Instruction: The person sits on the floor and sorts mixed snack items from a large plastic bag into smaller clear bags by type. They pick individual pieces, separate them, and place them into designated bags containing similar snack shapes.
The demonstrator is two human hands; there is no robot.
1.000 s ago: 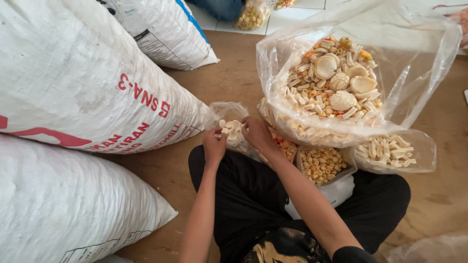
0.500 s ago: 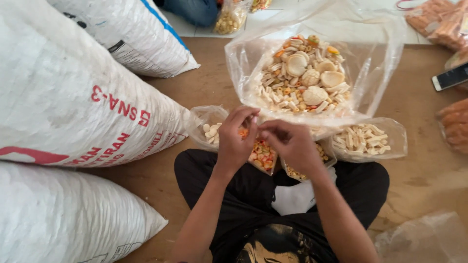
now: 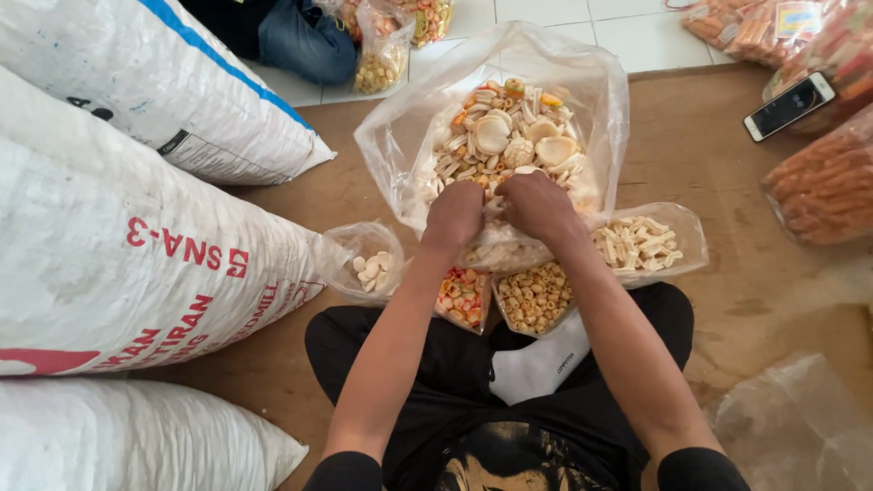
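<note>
A large clear plastic bag (image 3: 605, 100) stands open in front of me, filled with mixed raw crackers (image 3: 500, 136): round shells, sticks and orange bits. My left hand (image 3: 455, 214) and my right hand (image 3: 538, 205) are side by side at the bag's near edge, knuckles up, with their fingers dug into the crackers and hidden. Below the hands lie small clear bags: white pieces (image 3: 368, 268), coloured pieces (image 3: 464, 295), yellow rings (image 3: 536, 298) and pale tubes (image 3: 641, 244).
Big white woven sacks (image 3: 136, 255) fill the left side. A phone (image 3: 789, 105) lies on the brown floor at the right, near bags of orange snacks (image 3: 827, 186). Another person's jeans-clad leg (image 3: 305, 41) is at the top. A clear bag (image 3: 791, 427) lies at the lower right.
Both hands moved forward from the small bags, where their fingertips met, into the large bag of mixed crackers. The view shifted, bringing the phone and the orange snack bags into sight.
</note>
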